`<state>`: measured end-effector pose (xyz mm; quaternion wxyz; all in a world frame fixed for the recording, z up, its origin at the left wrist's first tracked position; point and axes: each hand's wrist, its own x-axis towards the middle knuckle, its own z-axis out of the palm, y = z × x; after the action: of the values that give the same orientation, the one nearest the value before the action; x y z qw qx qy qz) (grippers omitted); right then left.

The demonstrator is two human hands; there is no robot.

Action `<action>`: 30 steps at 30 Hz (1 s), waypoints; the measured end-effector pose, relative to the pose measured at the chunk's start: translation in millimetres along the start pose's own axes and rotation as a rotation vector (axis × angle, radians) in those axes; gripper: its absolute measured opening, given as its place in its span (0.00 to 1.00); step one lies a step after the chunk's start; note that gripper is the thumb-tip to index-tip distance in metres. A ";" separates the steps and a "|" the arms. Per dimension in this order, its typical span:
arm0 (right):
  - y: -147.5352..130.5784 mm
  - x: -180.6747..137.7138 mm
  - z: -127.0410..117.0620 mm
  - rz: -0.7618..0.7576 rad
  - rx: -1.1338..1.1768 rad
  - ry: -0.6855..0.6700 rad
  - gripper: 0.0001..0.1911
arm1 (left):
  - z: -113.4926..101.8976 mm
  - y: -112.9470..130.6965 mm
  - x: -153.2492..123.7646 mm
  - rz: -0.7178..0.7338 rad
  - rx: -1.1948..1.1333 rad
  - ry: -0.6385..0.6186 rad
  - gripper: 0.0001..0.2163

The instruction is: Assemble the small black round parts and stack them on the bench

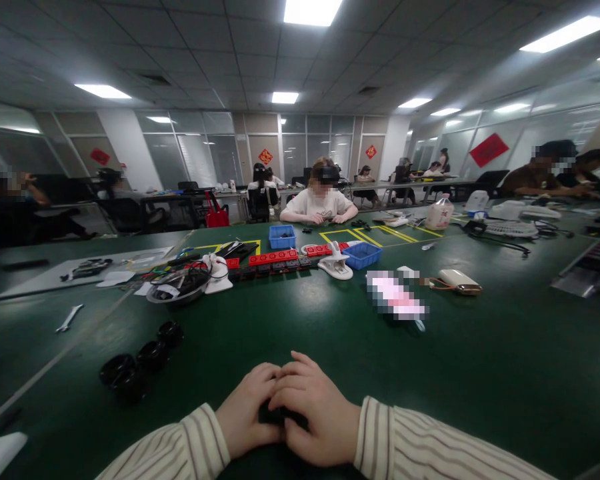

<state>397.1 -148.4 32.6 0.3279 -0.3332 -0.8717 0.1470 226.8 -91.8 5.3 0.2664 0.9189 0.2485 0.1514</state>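
Note:
My left hand (pixel 250 410) and my right hand (pixel 315 410) meet at the near side of the green table, with the right fingers lying over the left ones. Both are curled around a small black object (pixel 284 415), mostly hidden by fingers; its kind does not show. To the left stand several glossy black round pieces, cup-like or ring-like, one (pixel 153 355) in the middle and another (pixel 170 333) farther back. Farther left lies an open-end wrench (pixel 70 319).
Across the table's middle run red power strips (pixel 273 258), blue bins (pixel 363 255), a white clip base (pixel 336 263) and a bowl of cables (pixel 177 287). A blurred pink item (pixel 396 295) and a power bank (pixel 460 281) lie right. Someone sits opposite.

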 end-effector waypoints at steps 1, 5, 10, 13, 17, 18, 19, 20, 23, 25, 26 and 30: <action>0.3 -0.7 0.1 -0.027 0.012 -0.015 0.12 | 0.4 0.1 0.2 0.004 0.004 0.008 0.15; 0.3 -1.5 -2.7 -0.107 0.027 -0.066 0.14 | 1.1 0.9 -0.2 0.026 0.017 0.043 0.16; -3.2 0.5 -10.4 0.013 -0.010 0.008 0.18 | 0.8 0.0 -2.2 0.034 -0.026 0.073 0.22; -1.9 1.2 -9.4 0.104 -0.032 0.107 0.18 | 0.3 -2.4 -2.2 0.053 -0.037 0.047 0.19; 1.2 1.5 -4.1 0.145 -0.075 0.128 0.15 | 0.1 -4.4 -1.6 0.039 -0.037 0.034 0.19; 1.4 1.7 -3.1 0.149 -0.084 0.113 0.14 | 0.1 -4.5 -1.5 0.036 -0.038 0.029 0.19; 1.4 1.8 -2.5 0.152 -0.091 0.094 0.13 | 0.1 -4.4 -1.5 0.030 -0.037 0.028 0.19; 1.2 1.9 -2.1 0.152 -0.093 0.076 0.12 | 0.2 -4.3 -1.5 0.021 -0.034 0.028 0.19; 0.5 2.2 -2.0 0.103 -0.065 0.048 0.09 | 0.6 -4.0 -1.5 0.005 -0.022 0.024 0.16; 0.5 2.1 -1.9 0.043 -0.030 0.051 0.09 | 0.6 -3.7 -1.2 0.008 -0.023 0.016 0.16; 0.7 2.0 -1.6 0.011 -0.012 0.053 0.10 | 0.4 -3.5 -1.0 0.011 -0.025 0.013 0.16; 1.6 0.6 0.1 -0.077 0.016 0.011 0.09 | -0.6 -0.4 0.0 0.018 -0.020 0.009 0.14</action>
<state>397.4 -146.8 32.1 0.3408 -0.2976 -0.8808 0.1395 226.4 -91.3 5.5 0.2729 0.9177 0.2400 0.1602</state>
